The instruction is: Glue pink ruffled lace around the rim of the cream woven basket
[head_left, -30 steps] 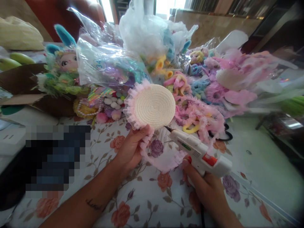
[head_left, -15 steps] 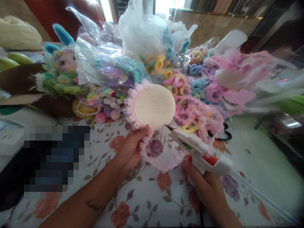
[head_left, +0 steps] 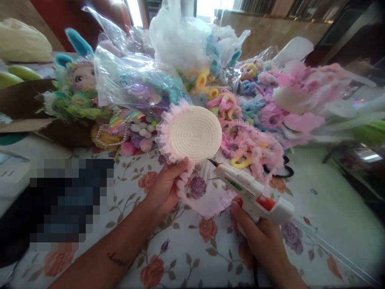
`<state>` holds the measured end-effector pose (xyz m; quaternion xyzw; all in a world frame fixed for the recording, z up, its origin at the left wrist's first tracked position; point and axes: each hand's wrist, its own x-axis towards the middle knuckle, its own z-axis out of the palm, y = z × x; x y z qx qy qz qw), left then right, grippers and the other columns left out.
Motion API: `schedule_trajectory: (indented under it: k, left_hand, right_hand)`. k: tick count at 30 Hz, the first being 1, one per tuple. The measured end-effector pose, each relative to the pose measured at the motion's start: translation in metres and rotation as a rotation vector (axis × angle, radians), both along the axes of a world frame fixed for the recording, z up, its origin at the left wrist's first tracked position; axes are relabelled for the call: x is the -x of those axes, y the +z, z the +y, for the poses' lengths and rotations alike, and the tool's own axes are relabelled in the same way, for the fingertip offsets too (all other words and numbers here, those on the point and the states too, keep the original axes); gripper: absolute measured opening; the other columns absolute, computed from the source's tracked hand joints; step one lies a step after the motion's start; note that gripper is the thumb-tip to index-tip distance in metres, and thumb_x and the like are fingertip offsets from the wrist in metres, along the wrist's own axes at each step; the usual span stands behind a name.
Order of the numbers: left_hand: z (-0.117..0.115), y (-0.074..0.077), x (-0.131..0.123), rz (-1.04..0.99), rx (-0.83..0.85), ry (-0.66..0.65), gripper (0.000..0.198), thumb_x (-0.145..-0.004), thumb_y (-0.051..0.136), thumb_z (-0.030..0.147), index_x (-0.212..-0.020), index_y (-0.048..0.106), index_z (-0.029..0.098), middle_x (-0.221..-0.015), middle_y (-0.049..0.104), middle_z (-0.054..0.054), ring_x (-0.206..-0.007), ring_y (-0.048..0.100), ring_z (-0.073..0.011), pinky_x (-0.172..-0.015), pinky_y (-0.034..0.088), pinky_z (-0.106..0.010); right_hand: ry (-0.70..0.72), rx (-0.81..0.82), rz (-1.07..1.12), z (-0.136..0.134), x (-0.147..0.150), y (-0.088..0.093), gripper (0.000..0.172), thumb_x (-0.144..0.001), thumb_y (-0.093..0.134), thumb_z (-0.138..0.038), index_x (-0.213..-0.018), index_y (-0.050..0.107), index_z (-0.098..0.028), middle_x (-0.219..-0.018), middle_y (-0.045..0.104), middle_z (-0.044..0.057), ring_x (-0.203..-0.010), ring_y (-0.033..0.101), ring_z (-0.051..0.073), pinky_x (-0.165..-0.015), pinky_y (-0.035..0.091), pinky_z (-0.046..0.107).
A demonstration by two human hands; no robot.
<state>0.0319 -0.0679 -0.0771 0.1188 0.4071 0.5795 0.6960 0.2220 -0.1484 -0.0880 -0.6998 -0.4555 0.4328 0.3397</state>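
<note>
My left hand [head_left: 165, 188] pinches the lower edge of a round cream woven disc [head_left: 195, 133], held upright above the table. Pink ruffled lace [head_left: 166, 136] runs along the disc's left rim, and its loose end [head_left: 207, 202] hangs down past my fingers. My right hand [head_left: 261, 237] is wrapped round the grip of a white hot glue gun [head_left: 254, 196] with an orange trigger. The gun's dark nozzle [head_left: 212, 162] points at the disc's lower right edge, almost touching it.
A floral tablecloth [head_left: 186, 253] covers the table. Behind the disc lie clear plastic bags [head_left: 135, 84] of trims, a doll with blue ears [head_left: 80, 76], pompoms and pearls [head_left: 135, 136], and heaps of pink lace and bows [head_left: 270, 116]. A pixelated dark patch [head_left: 69, 200] sits at left.
Almost nothing differs; the glue gun's nozzle stays by the disc's lower right edge with only slight wobble of both hands.
</note>
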Motion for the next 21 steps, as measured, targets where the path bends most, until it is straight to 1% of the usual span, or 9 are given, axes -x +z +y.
schedule_trajectory:
  k: [3,5,8,12,15,17,21]
  left_hand:
    - [0.0004,-0.0006,0.0,0.002,-0.004,0.0,0.034,-0.056,0.092,0.015,-0.065,0.059,0.014,-0.062,0.059,0.005,-0.047,0.052,-0.0038,-0.041,0.043,-0.013]
    - [0.0005,-0.001,0.0,0.009,-0.004,-0.005,0.035,-0.054,0.093,0.017,-0.065,0.059,0.013,-0.061,0.059,0.005,-0.047,0.051,-0.0037,-0.041,0.044,-0.013]
    - [0.0005,-0.0015,0.0,0.014,-0.006,-0.003,0.036,-0.053,0.094,0.018,-0.065,0.06,0.013,-0.061,0.059,0.004,-0.047,0.051,-0.004,-0.041,0.044,-0.014]
    - [-0.0002,-0.0018,0.0002,0.011,0.002,-0.008,0.036,-0.053,0.093,0.017,-0.066,0.06,0.013,-0.061,0.059,0.005,-0.046,0.051,-0.0038,-0.041,0.043,-0.013]
    - [-0.0006,-0.0016,0.0001,0.019,-0.001,-0.004,0.035,-0.055,0.093,0.017,-0.066,0.06,0.014,-0.062,0.06,0.005,-0.049,0.053,-0.0043,-0.043,0.044,-0.014]
    - [-0.0006,-0.0014,-0.0002,0.017,0.001,-0.002,0.034,-0.056,0.092,0.017,-0.066,0.06,0.014,-0.063,0.061,0.005,-0.049,0.053,-0.0042,-0.043,0.044,-0.014]
    - [-0.0002,-0.0001,-0.0011,0.017,0.013,0.003,0.033,-0.057,0.091,0.015,-0.064,0.059,0.014,-0.061,0.059,0.005,-0.046,0.051,-0.0037,-0.042,0.043,-0.014]
  right_hand:
    - [0.002,-0.013,-0.001,0.0007,-0.0021,-0.0025,0.044,-0.085,0.06,-0.057,-0.059,0.052,-0.021,-0.049,0.05,-0.001,-0.042,0.052,0.014,-0.04,0.04,0.025]
    - [0.007,0.014,0.021,0.0014,-0.0031,-0.0033,0.045,-0.085,0.059,-0.058,-0.06,0.051,-0.022,-0.046,0.048,-0.002,-0.041,0.051,0.014,-0.038,0.038,0.024]
    - [0.014,-0.008,0.039,0.0015,-0.0024,-0.0025,0.044,-0.084,0.061,-0.058,-0.06,0.051,-0.022,-0.052,0.052,0.001,-0.046,0.055,0.016,-0.036,0.035,0.023]
    - [-0.009,0.003,0.011,0.0004,0.0007,0.0003,0.044,-0.084,0.06,-0.057,-0.059,0.052,-0.022,-0.049,0.048,-0.001,-0.043,0.049,0.014,-0.037,0.035,0.024]
    - [-0.036,-0.02,-0.03,0.0007,0.0013,0.001,0.043,-0.083,0.059,-0.057,-0.059,0.053,-0.021,-0.053,0.051,0.0,-0.049,0.051,0.015,-0.043,0.04,0.025]
    - [-0.025,-0.045,-0.045,0.0015,0.0004,0.0003,0.042,-0.084,0.058,-0.056,-0.061,0.053,-0.021,-0.056,0.054,0.001,-0.054,0.053,0.016,-0.049,0.042,0.026]
    - [-0.001,-0.086,-0.099,0.0028,-0.0021,-0.0019,0.041,-0.086,0.056,-0.054,-0.061,0.054,-0.02,-0.057,0.055,0.0,-0.055,0.053,0.015,-0.055,0.044,0.028]
